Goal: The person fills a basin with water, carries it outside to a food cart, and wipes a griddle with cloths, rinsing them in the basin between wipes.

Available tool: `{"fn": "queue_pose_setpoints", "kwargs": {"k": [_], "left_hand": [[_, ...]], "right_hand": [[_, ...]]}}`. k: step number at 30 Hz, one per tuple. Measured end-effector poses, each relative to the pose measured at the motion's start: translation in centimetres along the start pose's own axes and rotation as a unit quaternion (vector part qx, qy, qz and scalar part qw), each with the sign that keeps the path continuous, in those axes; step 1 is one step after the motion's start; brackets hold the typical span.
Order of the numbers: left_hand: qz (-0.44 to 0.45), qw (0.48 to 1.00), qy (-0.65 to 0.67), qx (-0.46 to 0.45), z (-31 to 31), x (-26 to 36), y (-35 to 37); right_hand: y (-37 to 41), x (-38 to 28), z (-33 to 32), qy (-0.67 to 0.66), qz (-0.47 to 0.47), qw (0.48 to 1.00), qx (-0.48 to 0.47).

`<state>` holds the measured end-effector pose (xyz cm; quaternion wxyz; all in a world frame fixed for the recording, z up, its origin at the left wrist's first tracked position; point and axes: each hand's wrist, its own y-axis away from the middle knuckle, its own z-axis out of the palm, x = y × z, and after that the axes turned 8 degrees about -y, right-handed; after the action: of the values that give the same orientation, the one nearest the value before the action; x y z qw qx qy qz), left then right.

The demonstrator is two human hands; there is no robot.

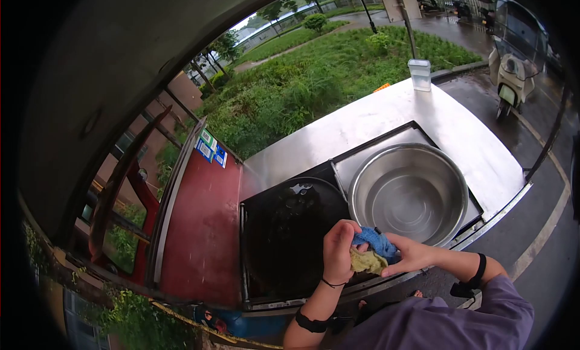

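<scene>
A crumpled cloth, blue on one part [379, 244] and yellowish on the other [368, 262], is bunched up between my two hands. My left hand [339, 247] grips it from the left, thumb up. From the right, my right hand [406, 254] pinches its other side with fingers and thumb. Both hands are over the near edge of the counter. Just beyond them stands a large steel basin [406, 202] with a shallow layer of clear liquid. To the left lies a round black griddle [290, 235], wet and shiny at its far side.
A steel counter [362, 117] runs behind the basin, with a clear plastic container [420, 75] at its far corner. At the left rises a red panel [202, 229] with stickers [211, 149]. A scooter [510, 78] is parked on the pavement at the right.
</scene>
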<state>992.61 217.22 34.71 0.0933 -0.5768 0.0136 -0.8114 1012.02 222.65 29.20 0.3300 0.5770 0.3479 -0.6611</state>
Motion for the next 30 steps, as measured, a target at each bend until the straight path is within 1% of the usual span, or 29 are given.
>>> {"fn": "queue_pose_setpoints", "kwargs": {"k": [1, 2, 3, 5, 6, 7, 8, 9, 10, 11, 12, 13, 14, 15, 16, 17, 18, 19, 21, 22, 23, 24, 25, 26, 27, 29, 30], "left_hand": [[0.033, 0.999, -0.005, -0.017, 0.6, 0.1, -0.7], [0.022, 0.998, 0.033, -0.049, 1.5, 0.5, -0.8], [0.022, 0.998, 0.034, -0.05, 2.0, 0.9, -0.8], [0.066, 0.99, -0.11, -0.053, 2.3, 1.5, -1.1], [0.051, 0.983, -0.165, -0.069, 1.6, 1.8, -1.1], [0.05, 0.983, -0.164, -0.069, 1.3, 2.2, -1.0], [0.03, 0.975, -0.195, -0.098, 1.2, 2.8, -0.9], [0.006, 0.967, -0.224, -0.125, 1.2, 2.9, -0.7], [0.029, 0.956, -0.247, -0.152, 1.0, 2.4, -0.7], [0.018, 0.96, -0.241, -0.14, 1.0, 2.3, -0.4], [0.033, 0.945, -0.289, -0.147, 0.8, 2.4, -0.1], [0.043, 0.928, -0.336, -0.151, 0.5, 2.5, 0.3], [0.043, 0.925, -0.358, -0.122, -0.1, 2.5, 0.9], [0.005, 0.918, -0.385, -0.095, -1.0, 2.6, 1.6], [-0.004, 0.905, -0.419, -0.077, -2.1, 2.6, 2.3], [-0.011, 0.888, -0.454, -0.064, -3.1, 2.7, 3.0], [-0.034, 0.895, -0.442, -0.055, -3.7, 2.9, 3.7], [-0.04, 0.895, -0.441, -0.05, -4.9, 2.6, 4.3], [-0.085, 0.872, -0.473, -0.093, -7.4, 2.0, 5.5], [-0.12, 0.872, -0.465, -0.094, -8.2, 2.4, 6.1], [-0.121, 0.873, -0.464, -0.094, -8.8, 2.7, 6.6], [-0.144, 0.92, -0.355, -0.081, -9.3, 2.9, 7.2], [-0.166, 0.954, -0.241, -0.066, -9.6, 3.0, 7.7], [-0.134, 0.96, -0.234, -0.077, -9.6, 3.1, 8.0], [-0.137, 0.96, -0.231, -0.075, -9.9, 2.6, 8.3], [-0.089, 0.945, -0.313, -0.017, -10.9, 1.4, 9.6], [-0.082, 0.946, -0.315, 0.007, -11.3, 1.8, 10.1]], "right_hand": [[-0.7, -0.1, 0.4, 0.037, -0.058, 0.998, -0.003], [-1.0, -0.1, 0.5, 0.074, -0.114, 0.991, -0.006], [-0.9, -0.1, 0.3, 0.075, -0.114, 0.991, -0.005], [-0.7, 0.1, 0.0, -0.012, -0.068, 0.997, -0.018], [-0.5, 0.4, -0.3, -0.011, -0.068, 0.997, -0.018], [-0.3, 0.7, -0.6, -0.057, -0.083, 0.995, -0.009], [0.0, 1.0, -0.8, -0.104, -0.096, 0.99, 0.0], [0.1, 1.4, -1.2, -0.108, -0.088, 0.99, 0.0], [0.1, 2.0, -1.9, -0.062, -0.052, 0.997, -0.018], [0.1, 2.4, -2.1, -0.019, -0.013, 0.999, -0.042], [0.2, 1.8, -1.3, -0.046, -0.007, 0.999, -0.011], [0.2, 1.1, -0.7, -0.056, 0.013, 0.998, -0.024], [0.3, 0.4, -0.2, -0.094, 0.026, 0.995, 0.026], [0.2, 0.1, 0.2, -0.129, 0.039, 0.988, 0.076], [-0.1, 0.2, 0.3, -0.136, 0.056, 0.987, 0.063], [-0.5, 0.4, 0.4, -0.125, 0.024, 0.989, 0.07], [-0.8, 0.5, 0.5, -0.113, -0.013, 0.99, 0.082], [-1.2, 0.4, 0.6, -0.116, -0.007, 0.99, 0.077], [-1.8, -0.2, 1.0, -0.039, 0.006, 0.999, -0.005], [-2.3, -0.7, 1.6, -0.045, 0.01, 0.999, -0.019], [-2.9, -1.0, 2.1, -0.045, 0.012, 0.999, -0.019], [-3.4, -1.2, 2.5, -0.015, 0.034, 0.998, -0.048], [-3.9, -1.4, 3.2, 0.015, 0.058, 0.995, -0.076], [-4.5, -1.7, 4.3, 0.067, 0.085, 0.99, -0.09], [-5.4, -2.2, 5.7, 0.066, 0.089, 0.99, -0.091], [-6.9, -2.9, 8.5, 0.181, -0.012, 0.973, -0.141], [-7.1, -3.4, 8.8, 0.189, -0.021, 0.972, -0.139]]}}
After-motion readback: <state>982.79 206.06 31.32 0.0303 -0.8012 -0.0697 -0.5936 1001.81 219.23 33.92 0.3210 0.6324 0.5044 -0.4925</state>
